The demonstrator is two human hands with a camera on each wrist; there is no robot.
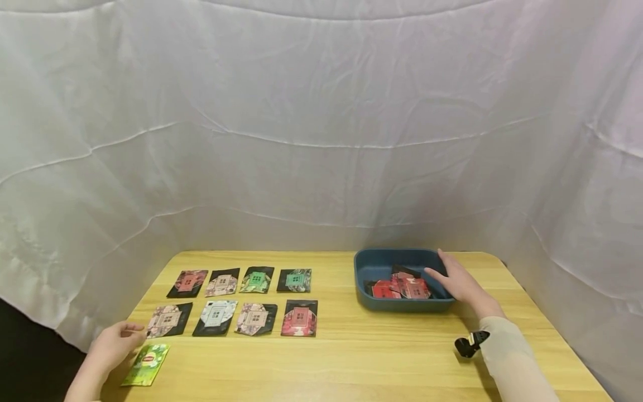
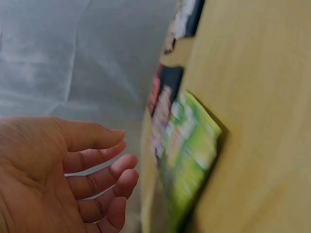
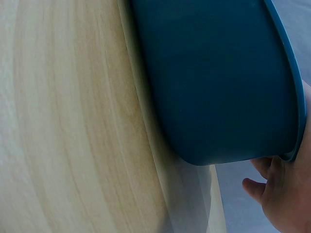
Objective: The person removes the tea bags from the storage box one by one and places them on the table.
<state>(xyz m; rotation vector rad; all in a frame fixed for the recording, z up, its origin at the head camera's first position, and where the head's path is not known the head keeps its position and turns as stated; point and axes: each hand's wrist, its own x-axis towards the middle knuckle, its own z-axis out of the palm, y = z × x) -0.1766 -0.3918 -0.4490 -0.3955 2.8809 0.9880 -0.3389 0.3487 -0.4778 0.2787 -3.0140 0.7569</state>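
Note:
My left hand [image 1: 114, 347] is at the table's left edge, beside a green and yellow Lipton tea bag packet [image 1: 147, 364] lying flat. In the left wrist view its fingers [image 2: 99, 182] are loosely bent, with nothing between them and the packet just to their right. On the right, my right hand [image 1: 459, 282] grips the right side of a blue plastic bin [image 1: 404, 305], thumb over the rim and other fingers outside. Inside the bin lie several red and black tea packets [image 1: 402, 286]. The right wrist view shows the bin's outer wall [image 3: 218, 87] close up.
Two rows of tea packets lie on the wooden table [image 1: 321, 368], among them a pink one [image 1: 300, 318], a white one [image 1: 216, 317] and a green one [image 1: 257, 280]. A pale curtain [image 1: 301, 139] surrounds the back and sides. A black device [image 1: 471, 344] is strapped at the right wrist.

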